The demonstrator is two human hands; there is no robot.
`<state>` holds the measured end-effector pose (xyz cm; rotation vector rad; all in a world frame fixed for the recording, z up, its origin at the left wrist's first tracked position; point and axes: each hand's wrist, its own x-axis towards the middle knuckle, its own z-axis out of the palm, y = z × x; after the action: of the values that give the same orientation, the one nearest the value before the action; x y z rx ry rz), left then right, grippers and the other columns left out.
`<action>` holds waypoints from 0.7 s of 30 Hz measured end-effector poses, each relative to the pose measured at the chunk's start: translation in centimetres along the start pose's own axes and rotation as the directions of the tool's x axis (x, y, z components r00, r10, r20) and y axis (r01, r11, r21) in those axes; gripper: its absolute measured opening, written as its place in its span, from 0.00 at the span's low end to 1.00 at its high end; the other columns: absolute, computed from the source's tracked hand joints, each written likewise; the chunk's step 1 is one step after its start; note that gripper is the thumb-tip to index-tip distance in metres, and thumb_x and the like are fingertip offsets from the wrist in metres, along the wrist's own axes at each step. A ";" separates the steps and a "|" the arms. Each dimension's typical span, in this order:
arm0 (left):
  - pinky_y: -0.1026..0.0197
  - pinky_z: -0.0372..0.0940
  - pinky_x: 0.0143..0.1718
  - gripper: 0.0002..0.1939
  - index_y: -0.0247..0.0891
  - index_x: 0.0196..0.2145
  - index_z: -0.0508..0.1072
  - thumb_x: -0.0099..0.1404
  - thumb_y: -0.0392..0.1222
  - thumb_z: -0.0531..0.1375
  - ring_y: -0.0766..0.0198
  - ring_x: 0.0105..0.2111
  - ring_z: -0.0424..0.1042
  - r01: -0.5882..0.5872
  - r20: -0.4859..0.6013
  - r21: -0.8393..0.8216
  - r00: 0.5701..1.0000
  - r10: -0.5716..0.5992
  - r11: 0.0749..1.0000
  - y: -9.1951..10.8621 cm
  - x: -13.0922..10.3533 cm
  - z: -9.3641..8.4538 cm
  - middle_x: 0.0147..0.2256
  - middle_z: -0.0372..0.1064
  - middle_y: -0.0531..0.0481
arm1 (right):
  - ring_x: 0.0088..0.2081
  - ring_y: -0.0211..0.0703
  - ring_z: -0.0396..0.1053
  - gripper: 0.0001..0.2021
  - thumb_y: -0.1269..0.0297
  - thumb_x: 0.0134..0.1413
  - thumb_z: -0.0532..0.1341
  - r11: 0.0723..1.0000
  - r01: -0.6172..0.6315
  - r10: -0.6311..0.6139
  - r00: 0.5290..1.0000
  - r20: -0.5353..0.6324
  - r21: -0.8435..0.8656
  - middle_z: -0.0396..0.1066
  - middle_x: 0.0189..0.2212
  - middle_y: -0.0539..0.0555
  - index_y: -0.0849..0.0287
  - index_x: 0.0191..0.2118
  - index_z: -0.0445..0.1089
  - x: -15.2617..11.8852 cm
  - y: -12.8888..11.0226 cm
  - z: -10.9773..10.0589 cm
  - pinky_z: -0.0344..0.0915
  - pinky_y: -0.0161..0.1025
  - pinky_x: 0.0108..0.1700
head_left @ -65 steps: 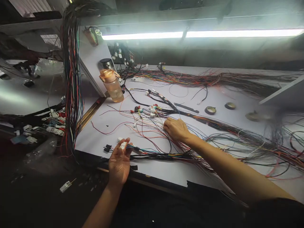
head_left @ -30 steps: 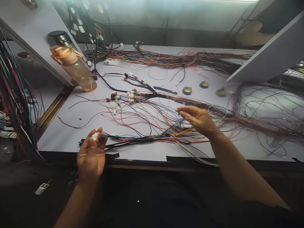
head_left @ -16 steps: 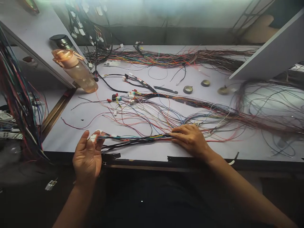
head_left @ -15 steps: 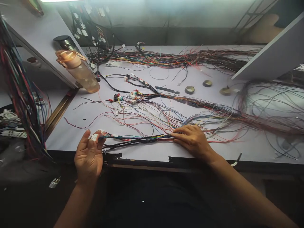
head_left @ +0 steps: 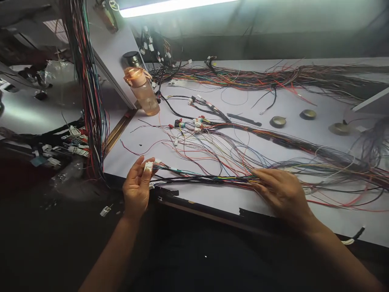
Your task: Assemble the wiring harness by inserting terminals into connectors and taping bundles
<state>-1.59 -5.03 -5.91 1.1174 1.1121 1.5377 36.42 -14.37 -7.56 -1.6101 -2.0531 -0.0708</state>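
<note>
My left hand (head_left: 136, 186) pinches a white plug connector (head_left: 148, 166) between thumb and fingers near the table's front edge. Thin wires run right from the connector and join a black-wrapped wire harness (head_left: 197, 179). My right hand (head_left: 282, 192) closes around the harness farther right, where the coloured wires fan out; its fingertips are partly hidden. Another white connector (head_left: 151, 185) hangs just beside my left hand. Behind the harness, loose thin wires (head_left: 209, 152) spread over the white table, with a black connector (head_left: 179, 123) and white connectors (head_left: 199, 121) at their left ends.
A water bottle (head_left: 142, 91) stands at the back left by a white panel. Tape rolls (head_left: 278, 121) and a flat black strip (head_left: 244, 119) lie mid-table. A thick wire bundle (head_left: 237, 79) stretches across the back. More wires (head_left: 88, 89) hang down at the left.
The view has swung left, so the table appears shifted right. Both hands keep hold of the connector and harness; the connector is turned more towards the camera.
</note>
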 end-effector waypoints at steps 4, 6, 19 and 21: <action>0.52 0.68 0.53 0.22 0.42 0.53 0.71 0.61 0.42 0.65 0.60 0.47 0.73 0.004 0.022 0.033 1.000 -0.005 0.999 0.2 -0.1 -0.5 0.48 0.73 0.44 | 0.46 0.47 0.71 0.17 0.67 0.60 0.61 0.989 0.082 -0.066 0.990 -0.125 0.127 0.75 0.45 0.57 0.55 0.54 0.68 3.1 -4.1 0.6 0.65 0.46 0.48; 0.52 0.68 0.53 0.22 0.43 0.54 0.70 0.62 0.42 0.64 0.59 0.48 0.73 -0.003 0.031 0.047 1.000 0.002 0.999 0.2 -0.2 -0.6 0.49 0.73 0.44 | 0.45 0.45 0.71 0.15 0.69 0.60 0.60 0.953 0.179 -0.157 0.982 -0.107 0.244 0.76 0.44 0.55 0.55 0.53 0.68 5.1 -7.3 1.9 0.66 0.45 0.49; 0.48 0.62 0.58 0.23 0.43 0.56 0.67 0.64 0.43 0.62 0.56 0.50 0.72 0.051 0.088 0.104 0.994 -0.061 0.993 0.0 -0.2 -1.5 0.50 0.73 0.44 | 0.34 0.40 0.66 0.10 0.66 0.64 0.56 0.927 0.066 -0.113 0.988 0.106 0.368 0.73 0.31 0.53 0.57 0.38 0.75 10.3 -16.3 10.7 0.63 0.34 0.38; 0.48 0.62 0.58 0.23 0.42 0.56 0.67 0.64 0.43 0.62 0.56 0.50 0.72 0.052 0.105 0.149 0.992 -0.069 0.987 -0.3 0.1 -1.6 0.49 0.73 0.44 | 0.33 0.39 0.66 0.11 0.66 0.64 0.56 0.928 0.059 -0.114 0.985 0.128 0.368 0.72 0.29 0.52 0.57 0.34 0.75 10.2 -16.1 11.2 0.62 0.34 0.37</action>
<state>-3.14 -5.17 -6.46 1.2399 1.1873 1.3487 15.96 -5.98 -8.39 -1.3280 -2.0963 0.3872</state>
